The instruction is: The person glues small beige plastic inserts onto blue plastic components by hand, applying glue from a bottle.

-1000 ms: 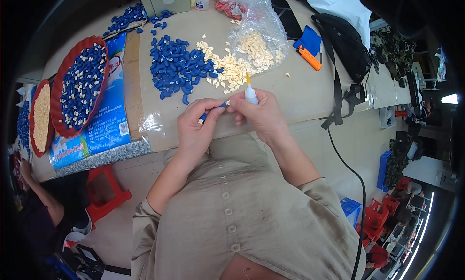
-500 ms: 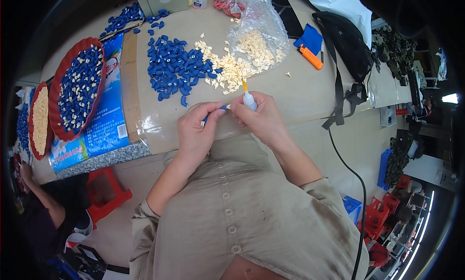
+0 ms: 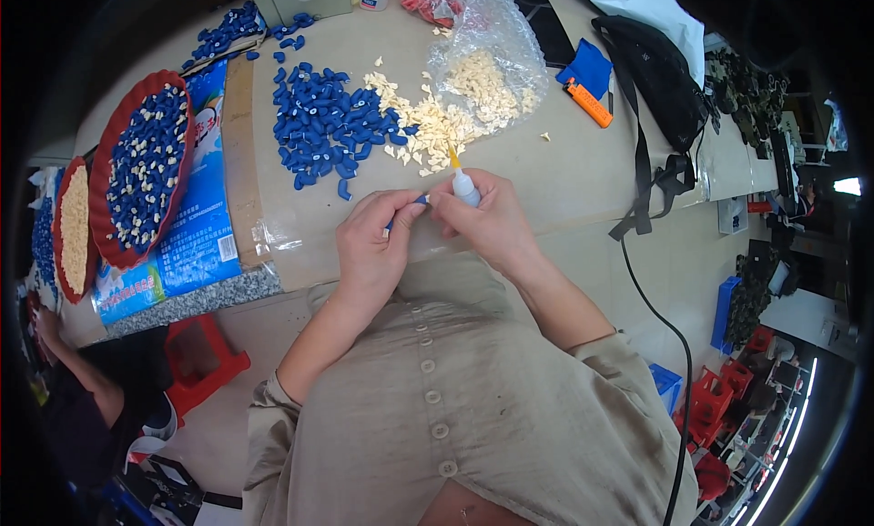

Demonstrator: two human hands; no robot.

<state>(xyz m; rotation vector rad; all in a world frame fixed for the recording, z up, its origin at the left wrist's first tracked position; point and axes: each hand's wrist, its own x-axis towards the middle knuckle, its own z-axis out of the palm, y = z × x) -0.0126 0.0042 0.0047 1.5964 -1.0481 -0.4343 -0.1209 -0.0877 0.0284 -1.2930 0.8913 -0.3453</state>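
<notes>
Near the table's front edge, my left hand (image 3: 375,233) pinches a small blue curved piece (image 3: 421,200) between thumb and fingers. My right hand (image 3: 492,214) is closed round a small white glue bottle (image 3: 466,188), its yellow nozzle pointing away from me. The right thumb and fingertip meet close to the end of the blue piece; whether they hold something tiny cannot be made out. Beyond my hands lie a pile of similar blue pieces (image 3: 319,121) and, to its right, a spread of small cream-coloured pieces (image 3: 432,125).
A clear plastic bag (image 3: 510,48) lies behind the cream pieces. At left stand a red tray (image 3: 102,194) of blue and cream pieces and a second red tray (image 3: 62,230). An orange tool (image 3: 589,104) and a black bag (image 3: 651,80) are at right. A person's arm (image 3: 86,371) shows far left.
The view has shifted slightly. My right thumb and fingertip have drawn a little back toward my palm, and the cream bit seen between my hands before is less visible. Both grips stay the same.
</notes>
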